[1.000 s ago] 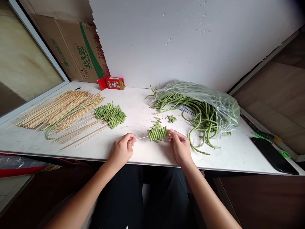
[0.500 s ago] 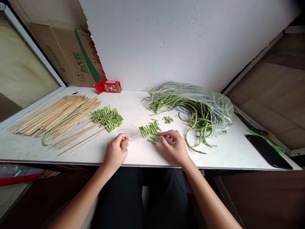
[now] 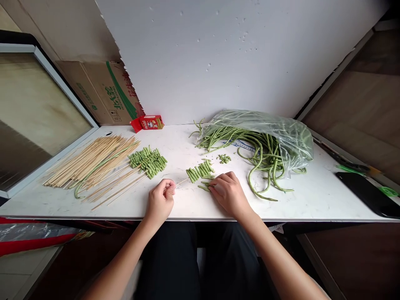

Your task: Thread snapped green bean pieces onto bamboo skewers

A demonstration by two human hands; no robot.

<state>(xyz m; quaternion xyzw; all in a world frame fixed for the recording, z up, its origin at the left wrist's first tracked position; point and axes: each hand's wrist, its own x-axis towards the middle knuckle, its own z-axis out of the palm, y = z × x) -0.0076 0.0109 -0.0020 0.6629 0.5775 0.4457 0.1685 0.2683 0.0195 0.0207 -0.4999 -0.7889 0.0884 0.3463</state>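
Our white table (image 3: 178, 146) carries a bag of long beans (image 3: 259, 121). Near the front edge, our left hand (image 3: 161, 198) pinches a skewer (image 3: 182, 181), its long axis slanting away rightward, threaded bean pieces (image 3: 200, 171) crosswise on it. Our right hand (image 3: 231, 193) curls down at loose pieces (image 3: 203, 188); whether it grips one, we cannot tell.

A white board (image 3: 187, 66), pocked with small dents and ragged along its left edge, stands up behind the white bench (image 3: 178, 141). To my left slants a framed pane (image 3: 37, 112); a brown panel (image 3: 362, 108) closes the right side. The light is soft and greyish, and the floor (image 3: 71, 262) looks dark, perhaps reddish brown
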